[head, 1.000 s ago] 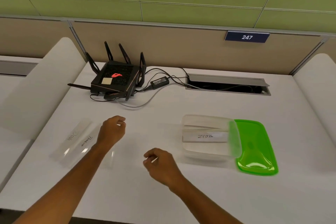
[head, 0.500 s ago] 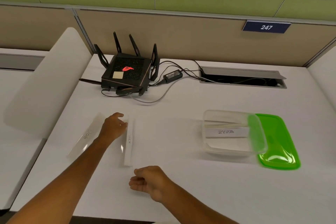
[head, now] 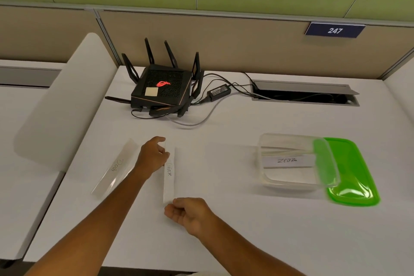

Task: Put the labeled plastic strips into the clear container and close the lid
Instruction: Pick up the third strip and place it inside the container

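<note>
Tiger strip (head: 169, 177) lies lengthwise on the desk (head: 224, 219), between both hands. A second ago it was not visible there — it has since come out beside the left hand (head: 153, 157), whose fingers pinch its far end. Right hand (head: 190, 212) has moved in to the near end, fingers curled shut; contact not clear. Likely next: lift and carry right. Dog strip (head: 115, 167) untouched, well left. Zebra strip (head: 289, 161) already in the container (head: 291, 182) — clear, thin-walled, rounded corners. Lid (head: 356, 177): glossy green, flat, partly under the container's right edge.
</note>
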{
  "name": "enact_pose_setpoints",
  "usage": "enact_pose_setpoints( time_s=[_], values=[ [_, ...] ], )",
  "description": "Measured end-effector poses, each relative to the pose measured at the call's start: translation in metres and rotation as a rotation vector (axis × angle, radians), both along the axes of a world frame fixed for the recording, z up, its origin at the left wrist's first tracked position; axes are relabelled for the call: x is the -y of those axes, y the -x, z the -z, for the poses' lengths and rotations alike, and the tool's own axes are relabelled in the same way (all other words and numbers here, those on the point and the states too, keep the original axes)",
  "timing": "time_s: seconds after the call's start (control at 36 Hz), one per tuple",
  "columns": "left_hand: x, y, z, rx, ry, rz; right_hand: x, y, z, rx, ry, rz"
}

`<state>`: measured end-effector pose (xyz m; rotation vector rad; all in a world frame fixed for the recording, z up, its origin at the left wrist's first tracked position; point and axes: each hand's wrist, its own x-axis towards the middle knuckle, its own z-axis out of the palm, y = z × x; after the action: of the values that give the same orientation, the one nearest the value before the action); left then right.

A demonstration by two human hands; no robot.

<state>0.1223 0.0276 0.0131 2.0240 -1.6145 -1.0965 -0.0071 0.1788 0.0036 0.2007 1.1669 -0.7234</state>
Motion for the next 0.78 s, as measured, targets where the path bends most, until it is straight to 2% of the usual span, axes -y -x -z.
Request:
enact_pose_setpoints(
  time_s=[0.14,0.39,0.58,0.78],
  values=[
    [-0.002,0.005,-0.019,-0.036,0.036,-0.033,0.000,0.018,-0.005,-0.108,0.065,0.009],
    [-0.024,0.029,-0.072,-0.174,0.138,-0.036,0.005,0.080,-0.030,-0.635,0.419,-0.144],
    [-0.053,0.061,-0.096,-0.151,0.262,0.039,0.002,0.140,-0.051,-0.965,0.612,-0.207],
    [-0.078,0.112,-0.104,-0.161,0.378,0.038,-0.004,0.209,-0.073,-1.400,0.783,-0.302]
  ],
)
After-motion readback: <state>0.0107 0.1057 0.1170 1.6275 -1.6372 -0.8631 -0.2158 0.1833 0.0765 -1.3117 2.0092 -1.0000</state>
